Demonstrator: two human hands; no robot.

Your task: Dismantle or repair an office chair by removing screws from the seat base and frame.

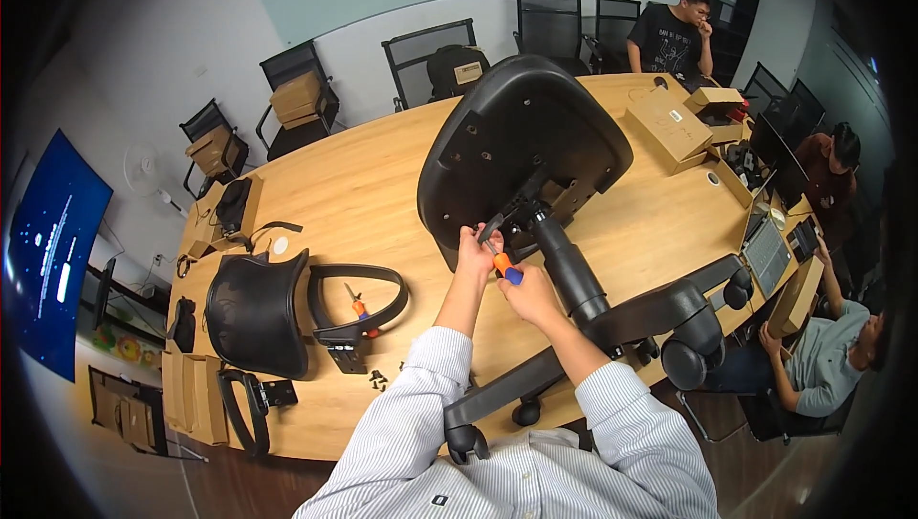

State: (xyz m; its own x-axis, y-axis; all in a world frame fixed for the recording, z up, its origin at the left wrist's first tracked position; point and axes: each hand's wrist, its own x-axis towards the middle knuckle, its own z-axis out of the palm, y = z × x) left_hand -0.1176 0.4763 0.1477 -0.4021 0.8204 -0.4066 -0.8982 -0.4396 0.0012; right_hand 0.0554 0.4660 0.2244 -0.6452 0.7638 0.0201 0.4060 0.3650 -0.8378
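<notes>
A black office chair seat (pixel 488 146) is tipped up on the table with its underside facing me. Its black gas cylinder (pixel 572 265) runs down to a wheeled star base (pixel 650 316). My right hand (pixel 532 299) is wrapped round an orange and blue screwdriver (pixel 504 265). The shaft points toward the mechanism under the seat. My left hand (pixel 473 251) is at the screwdriver's tip, its fingers closed by a dark flat part; what they grip is partly hidden. Left of my arms lie a mesh backrest (pixel 253 313), a looped armrest (pixel 390 312) and a second armrest (pixel 229 414).
Another screwdriver (pixel 359 309) lies inside the armrest loop, with several black screws (pixel 379 380) nearby. Cardboard boxes (pixel 669 127) stand at the far right, beside a laptop (pixel 767 256). Co-workers sit along the right side. The star base overhangs the table's near edge.
</notes>
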